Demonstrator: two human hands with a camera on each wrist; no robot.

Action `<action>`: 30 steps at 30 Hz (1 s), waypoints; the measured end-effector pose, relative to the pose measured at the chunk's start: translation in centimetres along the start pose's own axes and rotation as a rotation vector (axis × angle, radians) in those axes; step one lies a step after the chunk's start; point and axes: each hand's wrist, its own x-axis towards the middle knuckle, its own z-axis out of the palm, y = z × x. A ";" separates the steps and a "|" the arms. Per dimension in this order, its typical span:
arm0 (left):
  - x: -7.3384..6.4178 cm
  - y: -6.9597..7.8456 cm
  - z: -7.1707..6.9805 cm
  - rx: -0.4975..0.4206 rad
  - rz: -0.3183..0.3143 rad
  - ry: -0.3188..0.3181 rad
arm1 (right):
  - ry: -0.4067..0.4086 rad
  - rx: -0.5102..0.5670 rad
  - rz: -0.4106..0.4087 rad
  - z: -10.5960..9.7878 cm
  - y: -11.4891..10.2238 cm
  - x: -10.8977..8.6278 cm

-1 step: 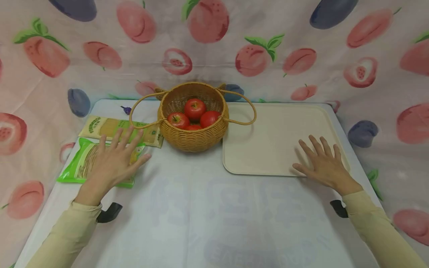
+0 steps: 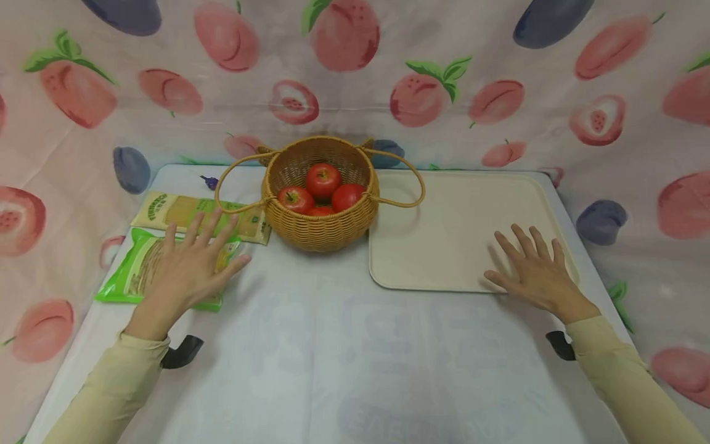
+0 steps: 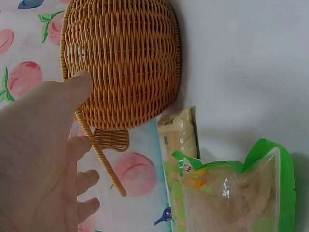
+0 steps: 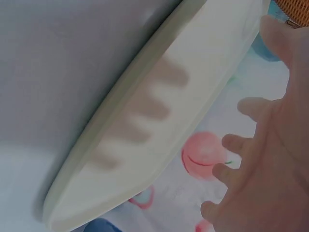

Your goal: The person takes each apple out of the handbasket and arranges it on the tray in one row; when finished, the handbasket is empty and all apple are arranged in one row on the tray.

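My left hand (image 2: 188, 268) hovers with fingers spread above a green-edged clear packet (image 2: 138, 265) and covers part of it. Just behind lies a long pale-yellow packet (image 2: 172, 211). A round wicker basket (image 2: 322, 233) with two looped handles stands at the back middle, holding several red apples (image 2: 323, 180). To its right is a flat cream tray (image 2: 438, 234) with nothing on it. Over the tray's front right corner my right hand (image 2: 535, 274) is held, fingers spread, its shadow (image 4: 145, 111) falling on the tray in the right wrist view. Neither hand grips anything.
A small purple wrapped item (image 2: 210, 183) lies at the back left, behind the packets. The white tablecloth (image 2: 355, 357) covers the table. A fruit-printed cloth (image 2: 355, 68) rises behind and along both sides. Each wrist has a black strap piece (image 2: 182, 353) below it.
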 end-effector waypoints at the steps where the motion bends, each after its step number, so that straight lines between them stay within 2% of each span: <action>1: 0.0 0.0 0.0 0.002 -0.002 0.000 | -0.004 0.000 0.002 0.0 0.0 0.1; 11: 0.2 0.1 0.3 0.063 -0.012 -0.034 | -0.045 -0.014 0.017 0.4 -0.2 0.7; 23: 0.5 0.1 0.3 0.053 -0.019 -0.023 | -0.082 0.003 0.024 0.0 -0.5 1.1; 27: 0.5 0.3 0.6 0.064 -0.018 0.026 | -0.062 0.043 -0.011 0.1 -0.6 1.1; 30: 0.5 0.9 1.4 0.035 0.007 0.156 | -0.008 0.091 -0.072 0.3 -0.5 1.3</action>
